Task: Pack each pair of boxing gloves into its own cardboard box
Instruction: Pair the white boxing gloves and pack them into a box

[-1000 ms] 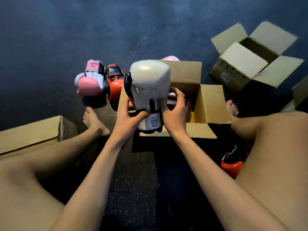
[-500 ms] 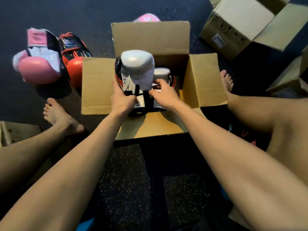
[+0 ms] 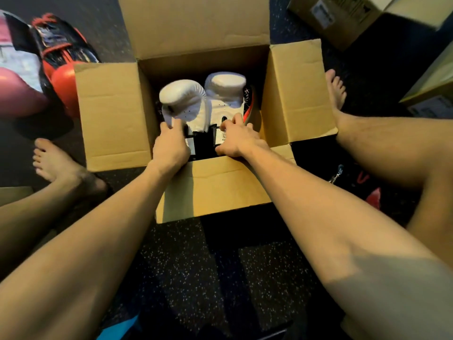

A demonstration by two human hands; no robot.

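An open cardboard box (image 3: 112,111) sits on the floor between my legs, all flaps spread. Inside stand two white boxing gloves side by side, padded ends up: the left white glove (image 3: 183,99) and the right white glove (image 3: 226,90). My left hand (image 3: 170,146) grips the cuff of the left glove inside the box. My right hand (image 3: 236,138) grips the cuff of the right glove, fingers curled over it. A red and black edge shows behind the right glove. The cuffs are mostly hidden by my hands.
A red and black glove (image 3: 61,67) and a pink and white glove (image 3: 17,79) lie on the floor left of the box. A red glove (image 3: 372,195) lies under my right leg. More cardboard boxes (image 3: 343,18) stand at upper right. My bare feet flank the box.
The white glove I held above the box has gone down into it beside the other white glove. My head has leaned closer, so the box fills more of the view.
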